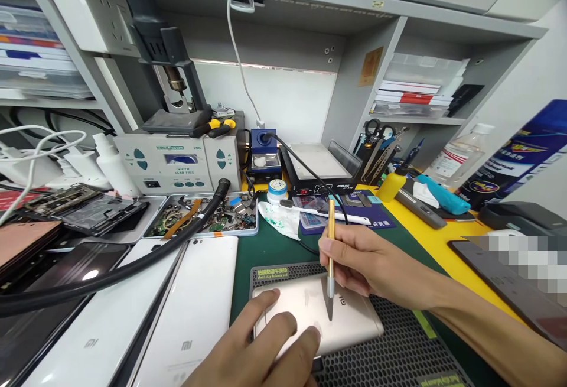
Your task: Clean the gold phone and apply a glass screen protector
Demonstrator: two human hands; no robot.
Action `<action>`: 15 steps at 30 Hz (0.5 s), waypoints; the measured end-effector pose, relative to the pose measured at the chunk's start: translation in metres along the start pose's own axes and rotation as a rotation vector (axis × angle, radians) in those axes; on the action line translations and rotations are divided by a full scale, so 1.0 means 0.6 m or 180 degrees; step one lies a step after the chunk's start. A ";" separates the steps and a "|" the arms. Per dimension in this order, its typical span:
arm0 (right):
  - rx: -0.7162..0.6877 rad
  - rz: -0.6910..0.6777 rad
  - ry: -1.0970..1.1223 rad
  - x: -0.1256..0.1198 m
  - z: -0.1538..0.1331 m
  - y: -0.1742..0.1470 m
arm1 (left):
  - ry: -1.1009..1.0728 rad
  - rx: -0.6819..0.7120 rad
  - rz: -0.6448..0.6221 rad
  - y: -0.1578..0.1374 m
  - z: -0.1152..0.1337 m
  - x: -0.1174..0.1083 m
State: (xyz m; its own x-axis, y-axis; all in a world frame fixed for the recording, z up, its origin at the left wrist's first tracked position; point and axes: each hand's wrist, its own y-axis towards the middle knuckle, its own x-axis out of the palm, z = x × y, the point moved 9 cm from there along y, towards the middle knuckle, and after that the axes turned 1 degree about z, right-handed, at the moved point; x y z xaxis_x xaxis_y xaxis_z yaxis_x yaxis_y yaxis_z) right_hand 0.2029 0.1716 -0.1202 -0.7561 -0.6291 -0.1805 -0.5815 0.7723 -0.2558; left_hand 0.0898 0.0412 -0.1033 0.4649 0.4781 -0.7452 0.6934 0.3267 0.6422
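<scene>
A gold smartphone (305, 304) lies back side up on a black honeycomb anti-slip pad (381, 351). My left hand (270, 340) holds it from the near left side, its bent fingers spread and pressing on the back cover. My right hand (363, 257) is closed in a pen-like grip around a craft knife (331, 245) with a gold handle. The knife stands almost upright, its blade tip at the phone's back, just left of the logo. Whether the tip touches the cover I cannot tell. My left thumb is hidden.
White phones (195, 304) lie at the left, crossed by a thick black hose (133, 272). Behind are a tray (201, 233) of small parts, a hot-air station (177, 162), a heating plate (323, 165) and a brush (332, 214). A yellow bottle (392, 183) stands at the right.
</scene>
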 end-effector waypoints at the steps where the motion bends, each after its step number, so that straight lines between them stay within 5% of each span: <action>1: -0.0002 -0.0006 0.0008 0.000 0.000 0.000 | 0.0001 0.0009 -0.0009 0.000 0.000 0.000; 15: 0.0002 -0.0002 -0.0048 0.001 0.000 -0.001 | -0.0043 0.0026 -0.0022 -0.002 -0.001 0.004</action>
State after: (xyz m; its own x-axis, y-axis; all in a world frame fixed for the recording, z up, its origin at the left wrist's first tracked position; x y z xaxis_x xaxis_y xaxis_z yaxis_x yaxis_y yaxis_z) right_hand 0.2026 0.1706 -0.1203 -0.7510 -0.6309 -0.1946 -0.5818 0.7718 -0.2567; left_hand 0.0897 0.0421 -0.1056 0.4675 0.4648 -0.7519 0.7011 0.3231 0.6356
